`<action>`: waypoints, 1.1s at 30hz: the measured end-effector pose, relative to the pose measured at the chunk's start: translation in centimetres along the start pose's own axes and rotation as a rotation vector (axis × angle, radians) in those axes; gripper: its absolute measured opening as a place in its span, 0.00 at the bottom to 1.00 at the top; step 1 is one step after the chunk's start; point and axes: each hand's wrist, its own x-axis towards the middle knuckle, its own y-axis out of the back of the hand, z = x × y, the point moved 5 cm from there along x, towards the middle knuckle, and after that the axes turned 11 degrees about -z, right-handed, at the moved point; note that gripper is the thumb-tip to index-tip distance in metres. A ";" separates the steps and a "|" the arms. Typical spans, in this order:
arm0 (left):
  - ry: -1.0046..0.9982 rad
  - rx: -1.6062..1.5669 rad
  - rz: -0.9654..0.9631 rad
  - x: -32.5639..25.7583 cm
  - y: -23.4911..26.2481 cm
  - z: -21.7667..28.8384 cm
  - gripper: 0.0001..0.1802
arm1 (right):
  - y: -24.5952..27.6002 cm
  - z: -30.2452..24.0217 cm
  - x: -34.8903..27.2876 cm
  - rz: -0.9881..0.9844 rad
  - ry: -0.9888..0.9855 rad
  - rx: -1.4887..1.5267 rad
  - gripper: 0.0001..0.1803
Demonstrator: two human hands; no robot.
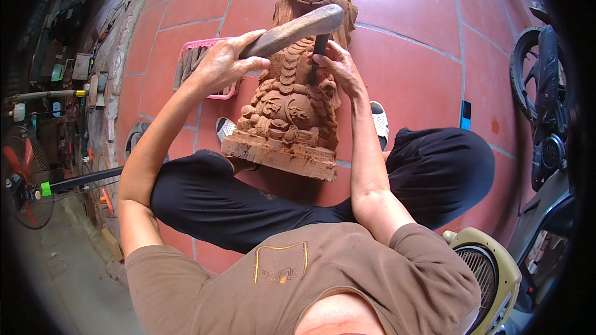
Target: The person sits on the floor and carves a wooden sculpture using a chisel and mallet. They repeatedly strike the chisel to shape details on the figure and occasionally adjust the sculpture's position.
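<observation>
A reddish carved wooden statue (292,108) is laid on the tiled floor (410,74) between crossed legs. A wooden mallet (295,28) is gripped by the left hand (220,65); a chisel (318,46) is pinched against the carving by the right hand (338,65). A pink basket (195,62) is partly hidden behind the left hand. A fan (487,273) is seen at the right, a motorbike (543,105) beyond.

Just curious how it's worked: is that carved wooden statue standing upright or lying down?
Lying tilted: the carved wooden statue has its base lifted toward the person's legs, top pointing away.
</observation>
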 end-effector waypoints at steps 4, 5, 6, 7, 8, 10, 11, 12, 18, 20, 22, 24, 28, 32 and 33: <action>-0.014 -0.223 0.026 0.4 0.4 0.4 0.35 | 0.3 0.0 -0.1 0.007 0.040 0.037 0.21; -0.019 -0.180 0.063 0.5 0.3 0.3 0.35 | 0.3 0.3 -0.1 0.015 0.030 0.057 0.21; -0.002 -0.129 0.027 0.9 0.0 0.2 0.35 | 0.6 0.5 0.0 0.024 0.023 0.072 0.21; 0.015 -0.078 -0.008 1.1 -0.2 0.1 0.35 | 0.8 0.8 0.1 0.025 0.019 0.103 0.21; 0.031 -0.027 -0.042 1.3 -0.3 0.0 0.36 | 1.0 1.1 0.0 0.028 0.026 0.111 0.22; 0.006 -0.006 -0.033 1.5 -0.2 0.3 0.37 | 1.0 1.3 -0.1 0.036 0.039 0.141 0.23; -0.007 0.005 -0.029 1.6 0.0 0.5 0.38 | 1.2 1.3 -0.2 0.047 0.051 0.144 0.23; -0.016 0.014 -0.026 1.5 0.1 0.5 0.38 | 1.1 1.0 -0.3 0.057 0.060 0.149 0.22; -0.037 0.058 -0.038 2.1 -0.5 1.0 0.39 | 1.6 1.5 -0.2 0.120 0.065 0.107 0.20; -0.041 0.161 -0.057 2.5 -0.5 1.0 0.39 | 1.8 1.3 -0.3 0.146 0.067 0.109 0.20; -0.060 0.114 -0.031 2.3 -0.1 1.6 0.38 | 2.2 1.9 -0.6 0.146 0.096 0.150 0.19; -0.093 0.002 0.019 2.4 0.1 1.8 0.38 | 3.2 2.2 -1.0 0.193 0.116 0.140 0.17; -0.153 -0.001 0.115 2.6 0.5 2.2 0.39 | 4.1 2.9 -1.1 0.262 0.159 0.143 0.15; -0.131 0.037 0.067 2.7 -0.3 2.6 0.38 | 3.3 2.7 -1.2 0.231 0.132 0.136 0.14; -0.126 0.078 0.044 2.9 -0.8 2.8 0.38 | 3.1 2.6 -1.2 0.206 0.101 0.123 0.14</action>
